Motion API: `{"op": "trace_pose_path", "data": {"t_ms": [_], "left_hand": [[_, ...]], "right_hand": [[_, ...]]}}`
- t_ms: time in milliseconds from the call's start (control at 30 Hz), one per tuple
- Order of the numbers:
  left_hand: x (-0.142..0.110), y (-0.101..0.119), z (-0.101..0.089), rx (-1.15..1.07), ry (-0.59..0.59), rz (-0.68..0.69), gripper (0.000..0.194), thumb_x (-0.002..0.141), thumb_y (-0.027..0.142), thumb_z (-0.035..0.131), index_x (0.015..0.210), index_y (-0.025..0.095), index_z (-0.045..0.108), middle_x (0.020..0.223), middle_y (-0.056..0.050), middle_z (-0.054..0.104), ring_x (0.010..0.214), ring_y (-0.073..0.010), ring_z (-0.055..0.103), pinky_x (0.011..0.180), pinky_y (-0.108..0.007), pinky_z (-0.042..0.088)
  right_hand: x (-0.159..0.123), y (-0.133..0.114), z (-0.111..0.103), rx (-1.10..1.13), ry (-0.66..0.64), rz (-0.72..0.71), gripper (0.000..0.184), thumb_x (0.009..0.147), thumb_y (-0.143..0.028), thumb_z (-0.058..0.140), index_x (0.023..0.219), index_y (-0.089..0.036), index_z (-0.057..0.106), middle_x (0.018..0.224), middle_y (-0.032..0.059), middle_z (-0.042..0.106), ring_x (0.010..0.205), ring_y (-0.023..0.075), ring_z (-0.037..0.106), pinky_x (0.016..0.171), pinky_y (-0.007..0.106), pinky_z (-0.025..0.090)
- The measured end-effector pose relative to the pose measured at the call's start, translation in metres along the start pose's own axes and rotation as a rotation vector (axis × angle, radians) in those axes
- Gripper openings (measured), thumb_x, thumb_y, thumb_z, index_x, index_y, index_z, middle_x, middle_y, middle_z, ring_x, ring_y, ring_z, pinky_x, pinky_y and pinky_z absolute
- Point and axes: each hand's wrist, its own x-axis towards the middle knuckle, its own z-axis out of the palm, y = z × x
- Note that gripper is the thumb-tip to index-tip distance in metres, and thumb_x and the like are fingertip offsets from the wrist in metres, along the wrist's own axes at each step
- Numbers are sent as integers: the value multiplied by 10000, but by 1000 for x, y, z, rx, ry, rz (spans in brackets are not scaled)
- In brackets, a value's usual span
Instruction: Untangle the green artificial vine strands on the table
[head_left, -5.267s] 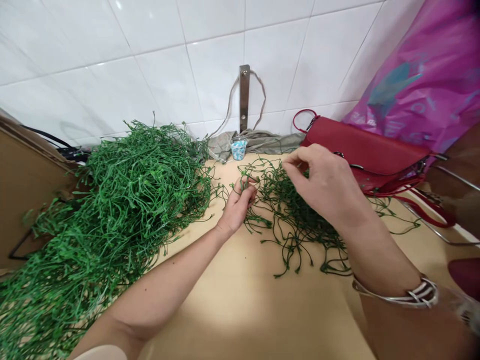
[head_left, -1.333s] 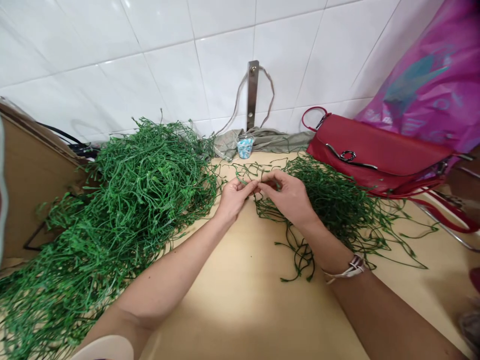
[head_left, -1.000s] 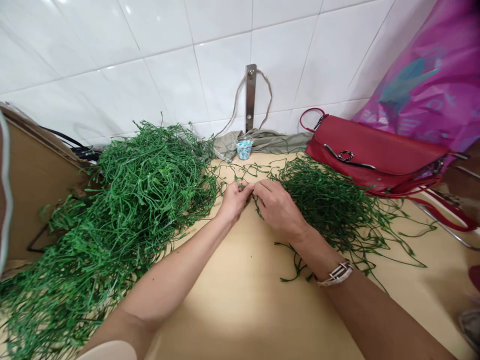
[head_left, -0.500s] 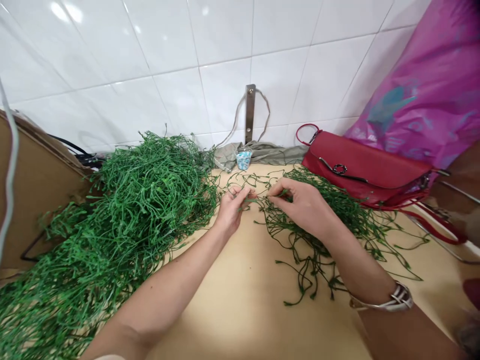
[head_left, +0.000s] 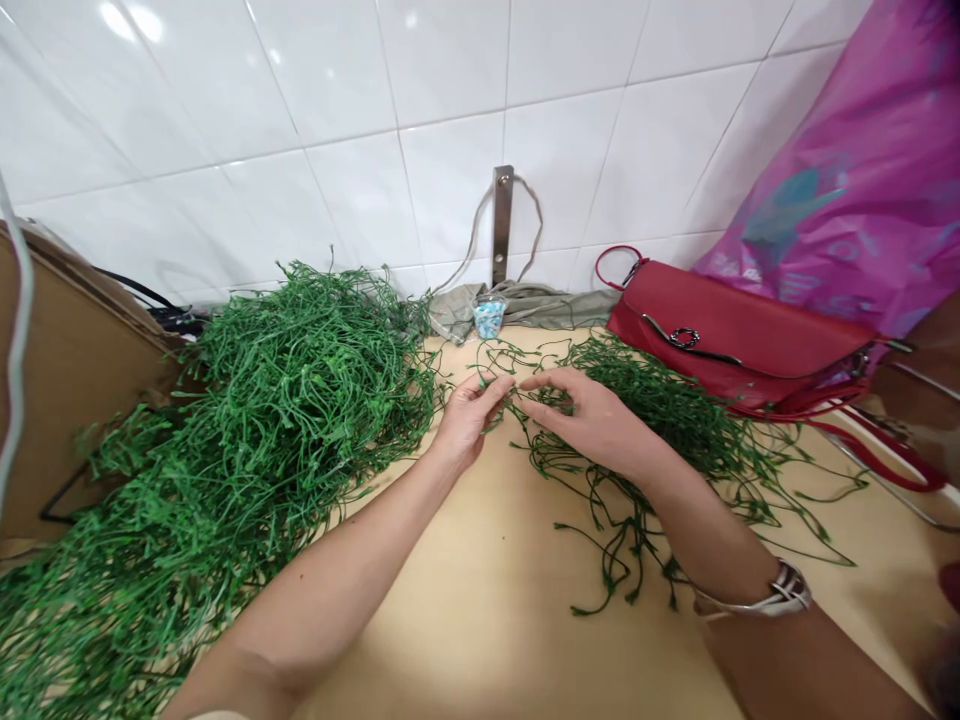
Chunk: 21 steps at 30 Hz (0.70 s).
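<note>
Thumb and fingers of my left hand (head_left: 463,420) are pinched on a thin green plastic stem (head_left: 484,383), of the artificial-plant kind, over the middle of the table. Just to its right is my right hand (head_left: 592,418), its thumb and index finger parted with nothing visible between them. Its fingertips sit close to the left fingertips. Under and behind the right hand lies a loose pile of dark green stems (head_left: 660,400). A much larger heap of brighter green stems (head_left: 300,390) spreads along the left, beside my left forearm.
A small blue-and-white cup (head_left: 489,318) stands at the back against a grey cloth (head_left: 562,306). At the right rear are a red handbag (head_left: 750,325) and a purple plastic bag (head_left: 840,200). A cardboard box (head_left: 82,380) borders the left, and a metal bracket (head_left: 502,225) is on the tiled wall.
My right hand came to the left hand, drew away right, and has now moved back near it with fingers parting. My left hand stays pinched in about the same place.
</note>
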Motion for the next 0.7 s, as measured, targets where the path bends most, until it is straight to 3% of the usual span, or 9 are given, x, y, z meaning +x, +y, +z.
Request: {"op": "trace_pose_path", "data": {"t_ms": [67, 200, 300, 400, 467, 567, 633, 700], "left_hand": [[-1, -1, 0, 15, -28, -3, 483, 541, 505, 960, 755, 177, 678, 651, 59, 608, 560, -43, 497, 535, -185, 374], [-3, 0, 2, 31, -88, -5, 438, 553, 474, 963, 706, 158, 701, 699, 25, 649, 626, -67, 540, 601, -206, 419], [-4, 3, 2, 26, -108, 5, 419, 609, 495, 933, 818, 175, 761, 857, -17, 730, 775, -110, 629, 755, -235, 487], [-5, 5, 1, 25, -139, -2, 458, 680, 566, 873, 939, 198, 787, 1048, -59, 761, 904, -157, 686, 894, -300, 508], [-6, 7, 0, 52, -162, -11, 465, 695, 573, 862, 968, 204, 790, 1088, -69, 759, 895, -163, 702, 877, -300, 510], [-7, 7, -1, 128, -192, -10, 464, 722, 550, 852, 1038, 217, 787, 1107, -69, 751, 844, -149, 708, 773, -255, 491], [-8, 6, -1, 181, -213, 2, 462, 753, 544, 831, 1085, 226, 784, 1115, -66, 743, 832, -143, 706, 731, -239, 473], [-8, 4, -2, 212, -228, 33, 458, 779, 554, 806, 1101, 230, 786, 1094, -59, 734, 848, -142, 697, 735, -235, 475]], "right_hand": [[-1, -4, 7, 80, -9, 21, 272, 811, -449, 678, 936, -226, 770, 1064, 78, 778, 1045, 259, 678, 927, 398, 510], [-1, -4, 19, 358, -103, 168, 312, 767, -530, 706, 792, -220, 735, 861, 50, 770, 881, 242, 691, 856, 381, 530], [1, -2, 9, 377, 5, 185, 315, 736, -532, 748, 752, -219, 718, 812, 39, 747, 805, 215, 664, 798, 349, 532], [3, 1, -21, 260, 285, 152, 244, 748, -465, 747, 778, -223, 724, 820, 39, 738, 786, 203, 635, 784, 344, 526], [4, 4, -45, 131, 505, 177, 207, 768, -421, 714, 810, -218, 721, 815, 53, 727, 766, 211, 622, 787, 376, 524], [2, 7, -70, -300, 704, 133, 194, 788, -285, 670, 931, -172, 736, 964, 150, 739, 935, 289, 645, 932, 484, 479], [0, 3, -71, -560, 723, -10, 241, 804, -236, 649, 1013, -150, 734, 1083, 196, 728, 1084, 335, 620, 1019, 525, 421], [-3, -6, -58, -635, 587, -166, 195, 867, -250, 612, 1002, -173, 729, 1083, 172, 734, 1074, 325, 624, 1000, 502, 429]]}}
